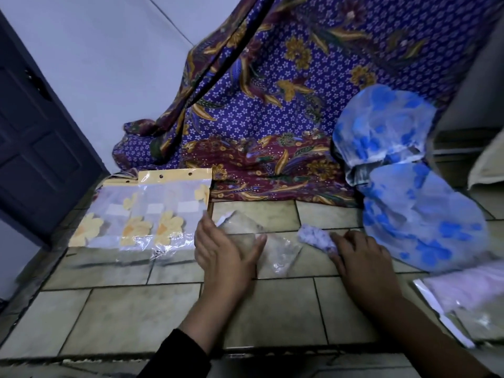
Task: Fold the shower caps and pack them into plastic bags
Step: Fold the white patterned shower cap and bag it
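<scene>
Gripping folded cap [316,237], right hand [362,257], beside bag [281,253]

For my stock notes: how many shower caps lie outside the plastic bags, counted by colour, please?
blue-flowered caps: 2
lilac cap, folded: 1
Total: 3
</scene>
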